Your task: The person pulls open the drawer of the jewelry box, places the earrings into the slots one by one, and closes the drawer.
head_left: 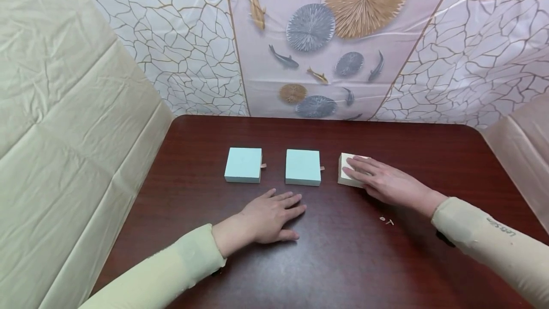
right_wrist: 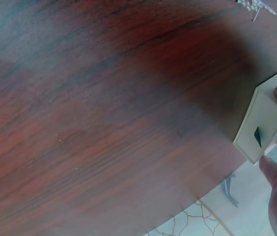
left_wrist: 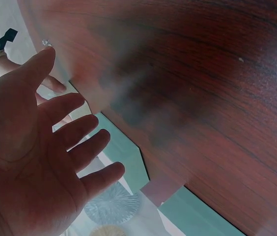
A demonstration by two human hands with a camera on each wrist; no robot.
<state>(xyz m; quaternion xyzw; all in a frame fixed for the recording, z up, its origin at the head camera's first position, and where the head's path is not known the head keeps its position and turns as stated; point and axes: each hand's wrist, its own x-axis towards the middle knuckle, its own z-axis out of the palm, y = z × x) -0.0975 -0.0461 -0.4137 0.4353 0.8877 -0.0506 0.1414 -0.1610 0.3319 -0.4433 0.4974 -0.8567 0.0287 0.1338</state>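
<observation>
On the glossy, dark red wood-grain table (head_left: 343,271), the right hand (head_left: 388,182) holds a square cream box (head_left: 347,180) at far right. The left hand (head_left: 270,216) spreads its fingers, holding nothing, nearer than two flat, square pale-turquoise boxes (head_left: 302,166) with ribbon tabs. Tiny glittering trinkets (head_left: 389,222) lie near the right hand.

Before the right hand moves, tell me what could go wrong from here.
Small glittery pieces lie loose near the right hand, so a careless sweep of it might scatter them. The cream box under that hand's fingers has a pull tab on one end; catching it could tug the box open. The left hand lies just in front of the middle light-blue box and might nudge it out of the row.
</observation>
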